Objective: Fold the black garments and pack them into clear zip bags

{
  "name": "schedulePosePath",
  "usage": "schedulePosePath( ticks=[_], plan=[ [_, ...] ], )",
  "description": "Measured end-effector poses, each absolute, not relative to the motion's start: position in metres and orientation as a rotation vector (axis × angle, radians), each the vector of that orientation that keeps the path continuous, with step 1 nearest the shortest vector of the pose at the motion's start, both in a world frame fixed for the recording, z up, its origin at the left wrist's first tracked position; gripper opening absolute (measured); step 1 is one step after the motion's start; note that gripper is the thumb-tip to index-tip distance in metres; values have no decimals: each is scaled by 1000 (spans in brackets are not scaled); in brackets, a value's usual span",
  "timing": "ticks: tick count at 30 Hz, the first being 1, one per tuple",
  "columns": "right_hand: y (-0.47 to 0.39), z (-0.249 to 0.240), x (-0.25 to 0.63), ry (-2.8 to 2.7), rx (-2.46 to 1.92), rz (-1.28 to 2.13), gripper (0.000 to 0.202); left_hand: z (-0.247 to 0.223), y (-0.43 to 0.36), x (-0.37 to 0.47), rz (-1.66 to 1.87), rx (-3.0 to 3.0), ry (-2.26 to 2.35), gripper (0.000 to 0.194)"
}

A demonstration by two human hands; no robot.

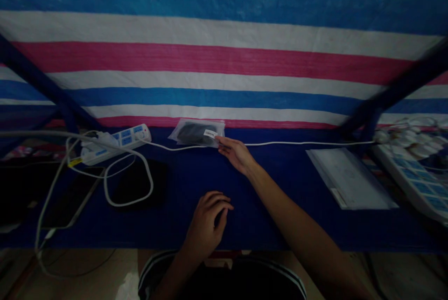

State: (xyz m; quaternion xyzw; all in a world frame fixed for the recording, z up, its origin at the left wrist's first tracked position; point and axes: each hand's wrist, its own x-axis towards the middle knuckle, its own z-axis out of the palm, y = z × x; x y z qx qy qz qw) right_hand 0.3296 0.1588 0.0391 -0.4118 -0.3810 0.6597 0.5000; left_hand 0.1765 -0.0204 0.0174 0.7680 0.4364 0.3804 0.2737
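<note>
A clear plastic bag point(180, 137) with a dark item and a white label inside lies at the back of the blue table, over a white cable. My right hand point(235, 153) reaches to the bag's right edge, its fingertips at the plastic; whether they pinch it is too dark to tell. Nearer the front edge, my left hand point(209, 223) rests on the table with its fingers loosely curved and thumb apart, holding nothing.
On the left are a white power strip point(121, 141), looped white cables, a phone point(75, 197) and a dark flat object point(157, 183). Flat plastic bags point(350, 178) and another power strip point(416, 178) lie on the right. Striped sheeting point(224, 62) hangs behind.
</note>
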Motion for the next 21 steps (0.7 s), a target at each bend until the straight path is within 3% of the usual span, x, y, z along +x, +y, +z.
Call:
schedulePosePath(
  ticks=[12,17,21],
  plan=[
    [62,57,336,-810,-826,1609,36,22,-23,173,1152,1883,1151,23],
    [-7,49,336,-759,-875,1550,38,19,-30,165,1463,1663,1404,18],
    [-50,34,332,-837,-969,1556,38,14,-31,162,1474,1677,1561,21]
  ],
)
